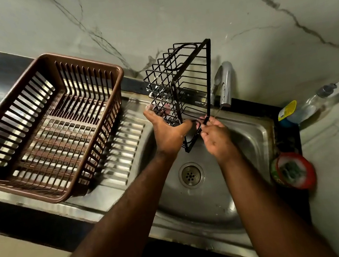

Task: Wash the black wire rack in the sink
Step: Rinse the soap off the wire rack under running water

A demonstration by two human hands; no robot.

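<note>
The black wire rack [181, 83] stands on end above the steel sink [248, 137], its frame reaching up in front of the wall. My left hand [168, 131] grips its lower left side, fingers curled through the wires and thumb across the front. My right hand [214, 136] pinches the thin frame bar at the rack's lower right corner. A thin stream of water falls from the chrome tap [224, 86] just right of the rack. Soap foam clings to some wires on the left part.
A brown plastic dish basket [51, 127] sits on the ribbed draining board at the left. A clear soap dispenser [313, 103] and a yellow-capped item lie on the counter right of the sink. A red tub holding a scrubber [293, 170] stands at the sink's right edge. The drain [190, 175] is below my hands.
</note>
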